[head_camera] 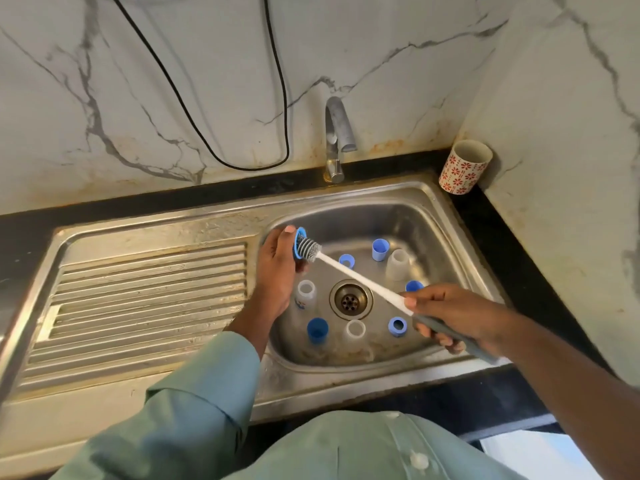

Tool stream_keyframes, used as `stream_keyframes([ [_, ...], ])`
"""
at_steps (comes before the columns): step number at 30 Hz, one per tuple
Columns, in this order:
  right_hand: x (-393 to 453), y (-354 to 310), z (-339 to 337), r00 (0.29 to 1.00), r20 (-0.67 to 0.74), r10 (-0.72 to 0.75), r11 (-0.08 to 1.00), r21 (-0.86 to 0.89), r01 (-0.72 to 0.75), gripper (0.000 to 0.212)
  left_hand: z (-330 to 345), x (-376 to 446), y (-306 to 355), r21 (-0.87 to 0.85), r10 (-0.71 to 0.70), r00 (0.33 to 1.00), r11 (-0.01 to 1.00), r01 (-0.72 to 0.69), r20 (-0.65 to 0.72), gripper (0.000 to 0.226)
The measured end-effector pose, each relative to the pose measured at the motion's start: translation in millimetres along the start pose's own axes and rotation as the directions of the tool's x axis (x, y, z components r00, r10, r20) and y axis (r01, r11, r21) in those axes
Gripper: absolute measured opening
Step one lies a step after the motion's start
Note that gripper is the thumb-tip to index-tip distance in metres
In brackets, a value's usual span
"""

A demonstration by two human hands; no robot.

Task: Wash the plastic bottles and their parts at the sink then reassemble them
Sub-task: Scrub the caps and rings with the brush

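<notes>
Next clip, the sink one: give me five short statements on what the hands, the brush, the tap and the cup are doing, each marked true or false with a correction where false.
1. The left hand holds a blue ring over the sink basin. True.
2. The right hand holds a sponge. False: it grips the handle of a bottle brush.
3. The brush's bristle head is at the blue ring. True.
4. Water is running from the tap. False: no stream is visible.
5. The patterned cup stands in the basin. False: it stands on the counter at the back right corner.
</notes>
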State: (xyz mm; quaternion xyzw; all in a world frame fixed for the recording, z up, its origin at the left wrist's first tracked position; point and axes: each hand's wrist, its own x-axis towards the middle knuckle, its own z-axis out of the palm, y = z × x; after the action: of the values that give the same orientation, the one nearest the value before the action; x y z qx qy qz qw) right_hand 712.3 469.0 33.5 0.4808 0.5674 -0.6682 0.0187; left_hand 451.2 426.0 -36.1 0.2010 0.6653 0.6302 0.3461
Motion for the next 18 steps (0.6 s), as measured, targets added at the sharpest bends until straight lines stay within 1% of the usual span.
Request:
stream_keyframes([
  [2, -4, 2, 8, 0.998, 0.035, 0.045, 0.994, 0.094, -0.048, 0.019, 3, 1, 7, -0.053, 0.025, 1.0, 0.998, -0.024, 0.006, 0.024],
  [3, -7, 6, 12, 0.998, 0.043, 0.045, 0.992, 0.113, -0.05, 0.019, 4, 2, 10, -0.111, 0.008, 1.0, 0.994, -0.01, -0.024, 0.025],
  [5, -13, 10, 16, 1.0, 0.007, 0.024, 0.99, 0.136, -0.024, 0.016, 2, 6, 15, -0.271, -0.094, 0.992, 0.96, 0.066, -0.09, 0.026],
  [6, -16, 10, 16, 0.999, -0.035, 0.007, 0.993, 0.118, -0.002, 0.016, 1, 8, 15, -0.344, -0.151, 0.984, 0.932, 0.111, -0.093, 0.027],
  [8, -18, 8, 17, 0.994, -0.1, -0.044, 0.998, 0.03, 0.047, 0.014, 1, 9, 18, -0.438, -0.227, 0.974, 0.877, 0.195, -0.022, 0.031],
  [10, -21, 1, 26, 0.986, -0.097, -0.137, 0.988, -0.087, 0.128, 0.029, 4, 7, 23, -0.521, -0.256, 0.964, 0.814, 0.258, 0.077, 0.026],
  [12, -23, -6, 35, 0.966, -0.098, -0.241, 0.952, -0.219, 0.215, 0.038, 8, 3, 29, -0.61, -0.266, 0.953, 0.734, 0.297, 0.144, 0.018],
  [14, -25, -11, 39, 0.941, -0.144, -0.305, 0.905, -0.35, 0.24, 0.04, 8, 2, 31, -0.661, -0.274, 0.948, 0.683, 0.312, 0.164, 0.015],
  [16, -27, -11, 41, 0.915, -0.17, -0.366, 0.868, -0.417, 0.27, 0.039, 4, 6, 34, -0.667, -0.275, 0.95, 0.681, 0.301, 0.148, 0.013],
  [18, -28, -10, 45, 0.908, -0.167, -0.385, 0.85, -0.448, 0.278, 0.038, 1, 8, 36, -0.659, -0.292, 0.951, 0.696, 0.284, 0.102, 0.015],
])
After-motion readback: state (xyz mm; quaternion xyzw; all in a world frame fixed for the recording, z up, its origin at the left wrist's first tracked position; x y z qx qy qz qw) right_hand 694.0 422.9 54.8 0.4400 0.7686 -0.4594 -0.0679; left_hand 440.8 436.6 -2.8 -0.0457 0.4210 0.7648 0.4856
